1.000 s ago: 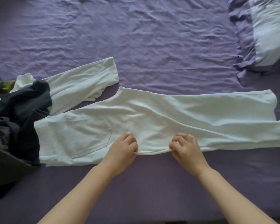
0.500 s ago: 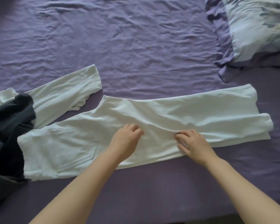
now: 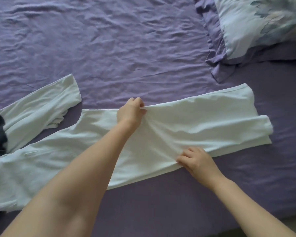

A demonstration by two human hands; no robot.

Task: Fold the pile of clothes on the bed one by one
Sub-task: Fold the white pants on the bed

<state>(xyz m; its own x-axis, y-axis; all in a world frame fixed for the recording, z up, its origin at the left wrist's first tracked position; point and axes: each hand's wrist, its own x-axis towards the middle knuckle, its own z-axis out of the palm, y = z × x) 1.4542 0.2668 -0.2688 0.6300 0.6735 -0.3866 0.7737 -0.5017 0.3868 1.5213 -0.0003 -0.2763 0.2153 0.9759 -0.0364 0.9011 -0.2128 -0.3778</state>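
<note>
Pinching the far edge of the white trousers [image 3: 186,134] with my left hand [image 3: 131,112] and the near edge with my right hand [image 3: 195,160], I hold them flat across the purple bed [image 3: 126,48].

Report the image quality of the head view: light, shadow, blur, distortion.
Head view: soft, even daylight, no glare; faint shadows in the creased purple bedsheet; the floral blue pillow at top right is smeared; white folded trousers and both hands look fairly sharp; wide-angle bending shows toward the edges.

Soft dim daylight, faint shadows, slight blur
</note>
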